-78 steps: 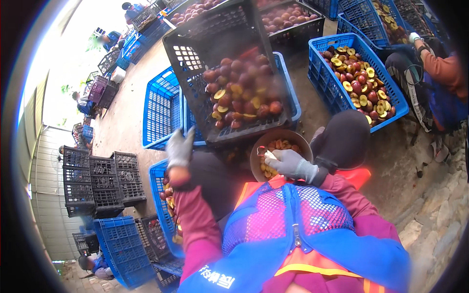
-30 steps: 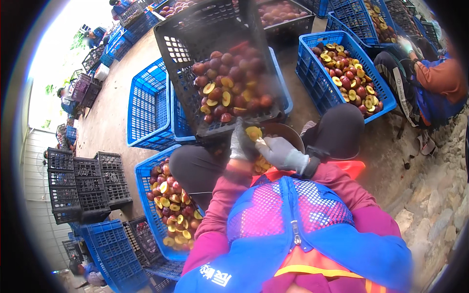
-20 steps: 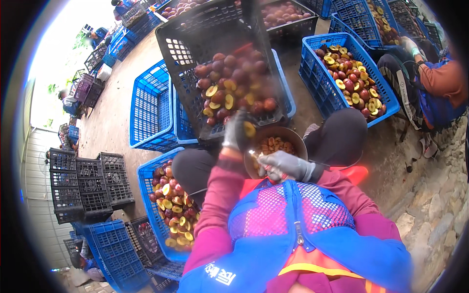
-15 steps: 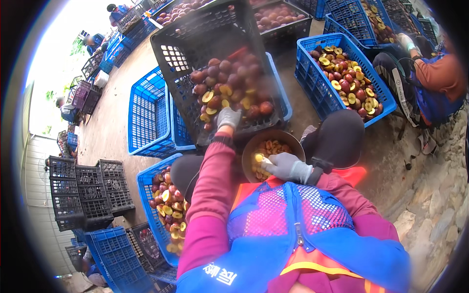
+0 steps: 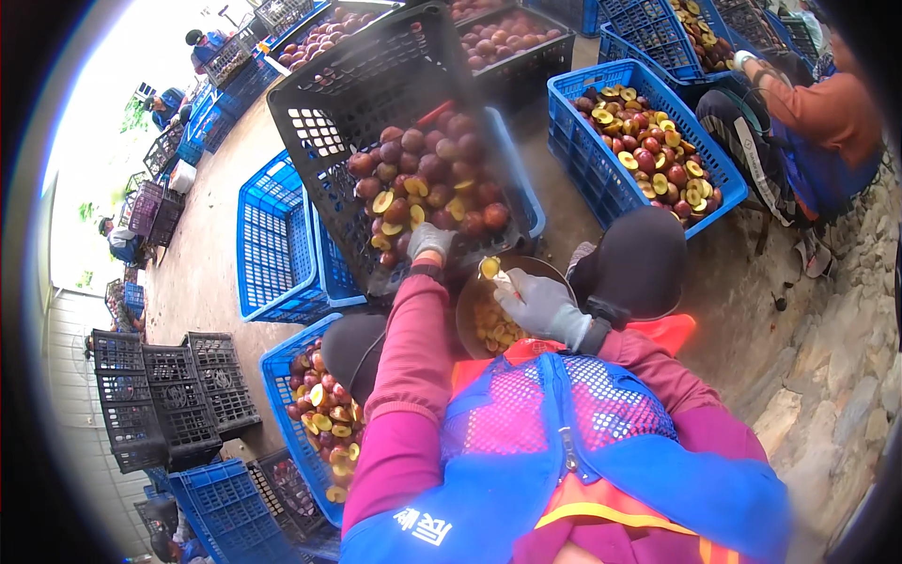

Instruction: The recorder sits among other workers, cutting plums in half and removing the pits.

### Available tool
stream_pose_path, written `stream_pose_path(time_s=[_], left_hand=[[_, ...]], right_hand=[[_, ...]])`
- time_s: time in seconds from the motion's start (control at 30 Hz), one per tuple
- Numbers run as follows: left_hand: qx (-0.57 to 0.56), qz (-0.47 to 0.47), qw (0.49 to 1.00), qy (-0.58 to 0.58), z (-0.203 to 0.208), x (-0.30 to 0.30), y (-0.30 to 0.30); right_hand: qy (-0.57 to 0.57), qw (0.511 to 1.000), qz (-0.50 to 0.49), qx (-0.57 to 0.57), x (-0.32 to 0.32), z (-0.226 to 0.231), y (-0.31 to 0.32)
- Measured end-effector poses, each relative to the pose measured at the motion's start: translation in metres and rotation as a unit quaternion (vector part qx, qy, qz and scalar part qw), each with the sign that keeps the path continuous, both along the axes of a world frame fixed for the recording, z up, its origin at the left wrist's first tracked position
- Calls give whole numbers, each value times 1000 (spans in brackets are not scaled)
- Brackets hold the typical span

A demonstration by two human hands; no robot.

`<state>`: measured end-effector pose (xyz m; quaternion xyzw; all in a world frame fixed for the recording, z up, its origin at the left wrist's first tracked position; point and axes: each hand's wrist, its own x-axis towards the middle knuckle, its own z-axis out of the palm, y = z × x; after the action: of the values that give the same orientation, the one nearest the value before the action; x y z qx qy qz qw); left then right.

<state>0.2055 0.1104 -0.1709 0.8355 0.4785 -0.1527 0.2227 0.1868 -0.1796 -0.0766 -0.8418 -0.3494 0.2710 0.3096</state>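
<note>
My left hand (image 5: 430,242), in a grey glove, reaches into the near end of a tilted black crate (image 5: 329,179), touching the whole and halved plums (image 5: 427,169) there; its fingertips are hidden. My right hand (image 5: 545,305), also gloved, is closed on a small pale-handled tool (image 5: 507,283). A yellow piece (image 5: 489,268) sits at the tool's tip; I cannot tell whether it is flesh or a pit. Below that hand, a round bowl (image 5: 464,324) between my legs holds many small yellowish-brown pieces (image 5: 496,329).
Halved plums fill a blue crate (image 5: 310,461) by my left leg and another blue crate (image 5: 587,155) at the right. An empty blue crate (image 5: 272,301) stands left of the black one. A co-worker (image 5: 808,122) sits at the right. Stacked black crates (image 5: 174,395) stand farther left.
My right hand has lifted the tool up out of the bowl, with the yellow piece at its tip. My left hand stays at the plums in the black crate. The whole view has shifted slightly.
</note>
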Motion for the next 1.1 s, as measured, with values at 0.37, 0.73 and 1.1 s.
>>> stream_pose_path(time_s=[0.37, 0.73, 1.1], left_hand=[[-331, -41, 838, -433, 61, -66, -26], [-72, -211, 773, -594, 115, -166, -106], [-403, -39, 681, -610, 115, -181, -130]], right_hand=[[-79, 988, -16, 130, -4, 3, -25], [-15, 990, 46, 131, -25, 67, 9], [-67, 993, 32, 96, -43, 39, -1]])
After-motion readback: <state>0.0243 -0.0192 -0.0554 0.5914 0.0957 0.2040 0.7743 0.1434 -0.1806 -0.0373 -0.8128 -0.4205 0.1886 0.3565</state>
